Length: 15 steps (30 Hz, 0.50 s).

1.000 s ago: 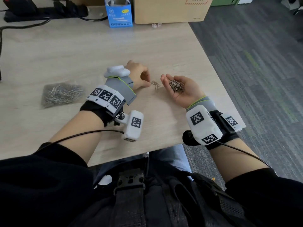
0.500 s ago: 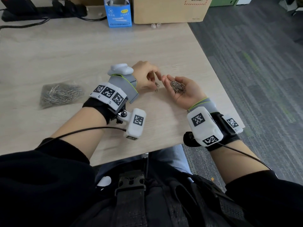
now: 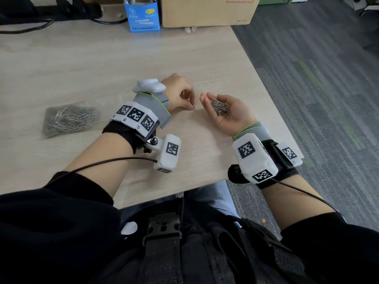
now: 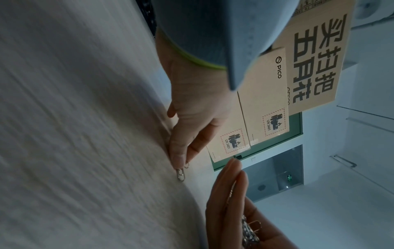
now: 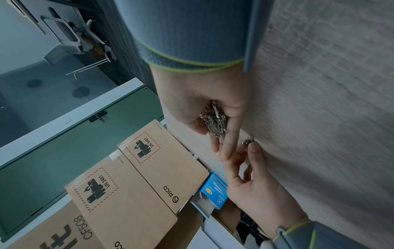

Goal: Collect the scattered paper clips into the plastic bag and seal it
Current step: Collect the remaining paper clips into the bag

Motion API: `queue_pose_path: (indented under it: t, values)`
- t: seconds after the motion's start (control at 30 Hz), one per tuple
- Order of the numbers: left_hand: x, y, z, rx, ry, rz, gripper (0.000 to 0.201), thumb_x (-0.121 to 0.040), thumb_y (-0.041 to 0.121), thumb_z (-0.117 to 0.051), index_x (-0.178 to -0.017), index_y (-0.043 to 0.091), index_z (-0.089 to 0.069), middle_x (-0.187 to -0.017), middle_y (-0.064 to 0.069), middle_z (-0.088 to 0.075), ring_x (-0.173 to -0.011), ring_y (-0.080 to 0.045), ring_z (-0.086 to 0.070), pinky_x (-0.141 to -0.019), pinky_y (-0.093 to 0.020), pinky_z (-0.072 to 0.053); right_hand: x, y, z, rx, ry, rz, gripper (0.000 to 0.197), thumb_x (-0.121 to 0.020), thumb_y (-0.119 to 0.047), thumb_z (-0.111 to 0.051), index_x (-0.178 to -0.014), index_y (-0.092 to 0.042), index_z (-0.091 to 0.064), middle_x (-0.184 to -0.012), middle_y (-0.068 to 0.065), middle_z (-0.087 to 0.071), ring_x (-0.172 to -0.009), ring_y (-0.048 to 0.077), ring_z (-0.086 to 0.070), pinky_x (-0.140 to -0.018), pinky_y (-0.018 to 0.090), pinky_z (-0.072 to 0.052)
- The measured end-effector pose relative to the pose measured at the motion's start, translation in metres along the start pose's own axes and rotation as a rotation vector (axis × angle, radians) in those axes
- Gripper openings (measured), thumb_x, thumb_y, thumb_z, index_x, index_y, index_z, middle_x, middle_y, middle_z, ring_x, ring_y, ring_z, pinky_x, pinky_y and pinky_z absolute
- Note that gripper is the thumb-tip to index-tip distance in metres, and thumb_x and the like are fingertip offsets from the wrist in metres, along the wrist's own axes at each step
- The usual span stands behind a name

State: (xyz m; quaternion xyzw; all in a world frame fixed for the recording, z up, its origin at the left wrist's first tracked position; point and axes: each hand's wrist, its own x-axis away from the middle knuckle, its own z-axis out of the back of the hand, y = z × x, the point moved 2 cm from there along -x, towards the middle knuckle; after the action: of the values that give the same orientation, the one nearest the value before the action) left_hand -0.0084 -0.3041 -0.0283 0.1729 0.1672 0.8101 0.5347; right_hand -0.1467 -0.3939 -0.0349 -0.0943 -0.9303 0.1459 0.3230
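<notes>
A clear plastic bag (image 3: pixel 69 118) holding many metal paper clips lies flat on the wooden table (image 3: pixel 82 64), to the left of my left forearm. My left hand (image 3: pixel 191 103) pinches a couple of loose paper clips (image 3: pixel 194 108) against the table; the left wrist view shows its fingertips (image 4: pixel 181 161) on a clip (image 4: pixel 180 174). Just to the right, my right hand (image 3: pixel 212 100) lies palm up and cupped, with a heap of clips (image 3: pixel 220 107) in the palm. The right wrist view shows that heap (image 5: pixel 215 121) and the pinched clips (image 5: pixel 248 140).
A small blue box (image 3: pixel 144 15) and a big cardboard box (image 3: pixel 207 11) stand at the table's far edge, with black cables (image 3: pixel 51 13) at the far left. Two tiny clear pieces (image 3: pixel 190 29) lie by the cardboard box. The table's right edge drops to grey carpet (image 3: pixel 317 89).
My left hand moved right toward the right hand's fingertips with the loose clips and now pinches them on the table. The little pile there has shrunk. The right hand stayed cupped.
</notes>
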Motion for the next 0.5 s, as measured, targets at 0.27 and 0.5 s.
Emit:
queue_pose_path:
  t: [0.27, 0.5]
  values:
    - [-0.001, -0.001, -0.004, 0.036, -0.040, 0.026, 0.015, -0.076, 0.020, -0.072, -0.085, 0.011, -0.066, -0.083, -0.002, -0.061, -0.081, -0.015, -0.048, -0.074, -0.028, -0.037, -0.001, 0.000, 0.001, -0.003, -0.004, -0.006, 0.031, -0.098, -0.006, -0.036, -0.086, 0.012, -0.058, -0.077, 0.028, -0.066, -0.062, 0.039, -0.068, -0.060, 0.033, -0.060]
    - [0.009, -0.005, 0.005, 0.147, 0.048, 0.059, 0.013, -0.078, 0.014, -0.070, -0.089, 0.006, -0.068, -0.081, -0.002, -0.061, -0.071, -0.013, -0.052, -0.065, -0.022, -0.040, -0.002, 0.001, 0.000, 0.020, 0.004, -0.012, 0.033, -0.098, -0.006, -0.034, -0.086, 0.013, -0.058, -0.077, 0.029, -0.066, -0.061, 0.040, -0.068, -0.061, 0.034, -0.058]
